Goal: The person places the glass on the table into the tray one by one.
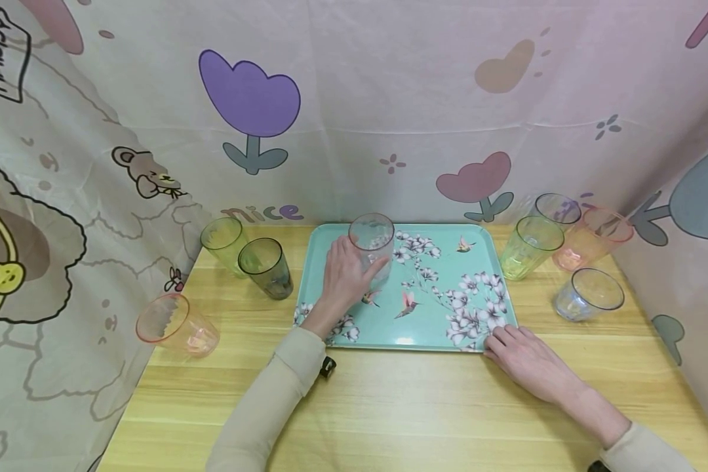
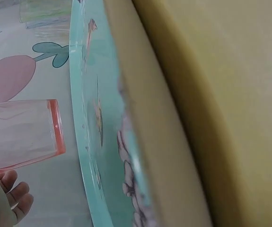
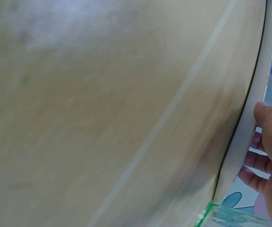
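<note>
1. gripping a clear ribbed plastic tumbler, the left hand has fingers and thumb wrapped round its lower wall; tumbler stands upright on the far left part of the teal floral rectangular tray.
2. right hand lies flat, fingers straight, on the pale wooden table, fingertips touching the tray's near right corner.
3. judgement: tumbler looks light, stiff, smooth-walled and likely slippery; the mid-wall is the best place to hold it.
4. hard to read: both wrist views are blurred and tilted; the grip's contact points are hidden behind the hand.
</note>
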`<act>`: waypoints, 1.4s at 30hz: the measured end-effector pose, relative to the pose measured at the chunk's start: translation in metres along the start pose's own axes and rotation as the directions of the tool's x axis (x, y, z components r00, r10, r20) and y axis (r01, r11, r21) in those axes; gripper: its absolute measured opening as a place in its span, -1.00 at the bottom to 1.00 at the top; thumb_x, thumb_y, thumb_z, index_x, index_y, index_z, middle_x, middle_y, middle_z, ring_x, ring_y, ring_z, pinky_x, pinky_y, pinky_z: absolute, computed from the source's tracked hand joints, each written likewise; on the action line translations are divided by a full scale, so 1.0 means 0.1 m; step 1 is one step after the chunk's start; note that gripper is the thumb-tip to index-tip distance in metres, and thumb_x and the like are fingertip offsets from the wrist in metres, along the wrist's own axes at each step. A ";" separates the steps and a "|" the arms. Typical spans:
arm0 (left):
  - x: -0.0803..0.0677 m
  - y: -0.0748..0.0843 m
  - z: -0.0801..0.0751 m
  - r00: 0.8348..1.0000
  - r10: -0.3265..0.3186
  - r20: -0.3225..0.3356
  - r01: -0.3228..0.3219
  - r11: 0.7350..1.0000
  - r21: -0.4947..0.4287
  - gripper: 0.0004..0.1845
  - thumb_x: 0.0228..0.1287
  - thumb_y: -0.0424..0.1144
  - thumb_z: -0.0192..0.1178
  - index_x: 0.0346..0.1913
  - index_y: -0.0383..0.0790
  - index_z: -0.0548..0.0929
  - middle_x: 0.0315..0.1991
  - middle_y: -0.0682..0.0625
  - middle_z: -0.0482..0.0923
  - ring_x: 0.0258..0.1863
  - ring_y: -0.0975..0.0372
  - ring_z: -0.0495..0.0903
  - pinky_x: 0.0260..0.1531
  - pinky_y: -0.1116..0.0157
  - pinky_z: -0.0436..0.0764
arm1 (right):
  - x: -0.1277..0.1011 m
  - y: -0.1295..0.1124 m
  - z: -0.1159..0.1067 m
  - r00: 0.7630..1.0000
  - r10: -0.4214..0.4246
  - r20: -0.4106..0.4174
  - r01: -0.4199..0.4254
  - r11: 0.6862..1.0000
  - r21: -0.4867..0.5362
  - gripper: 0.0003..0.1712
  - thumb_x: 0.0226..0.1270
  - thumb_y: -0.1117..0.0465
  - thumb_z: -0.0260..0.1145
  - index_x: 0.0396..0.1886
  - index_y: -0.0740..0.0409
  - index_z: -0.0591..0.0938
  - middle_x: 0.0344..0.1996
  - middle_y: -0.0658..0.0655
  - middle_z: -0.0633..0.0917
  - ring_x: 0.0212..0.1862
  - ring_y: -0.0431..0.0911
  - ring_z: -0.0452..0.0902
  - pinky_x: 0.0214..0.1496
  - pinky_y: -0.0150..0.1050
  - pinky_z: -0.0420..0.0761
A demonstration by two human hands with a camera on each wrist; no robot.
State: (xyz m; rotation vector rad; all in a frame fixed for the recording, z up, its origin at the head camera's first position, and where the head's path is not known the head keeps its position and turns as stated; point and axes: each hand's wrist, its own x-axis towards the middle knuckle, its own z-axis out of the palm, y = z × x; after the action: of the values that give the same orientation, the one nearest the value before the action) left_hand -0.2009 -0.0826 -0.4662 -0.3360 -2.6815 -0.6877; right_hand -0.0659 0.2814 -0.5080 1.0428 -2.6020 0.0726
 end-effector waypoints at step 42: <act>0.45 0.10 0.28 0.983 -0.006 0.184 -0.012 0.995 0.094 -0.09 0.41 0.45 0.10 0.32 -0.37 0.36 0.01 -0.15 0.45 -0.08 0.09 0.41 0.05 0.16 0.55 | 0.00 0.00 0.01 1.000 -0.003 -0.004 0.003 1.000 -0.003 -0.89 0.39 0.07 0.31 -0.30 -0.04 0.59 -0.37 -0.08 0.55 -0.27 -0.16 0.50 -0.23 -0.14 0.57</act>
State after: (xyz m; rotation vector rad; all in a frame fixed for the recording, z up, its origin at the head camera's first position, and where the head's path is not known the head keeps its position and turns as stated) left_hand -0.2467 -0.0538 -0.4671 -0.3965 -2.8761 -0.5499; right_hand -0.0660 0.2816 -0.5088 1.0443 -2.5964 0.0696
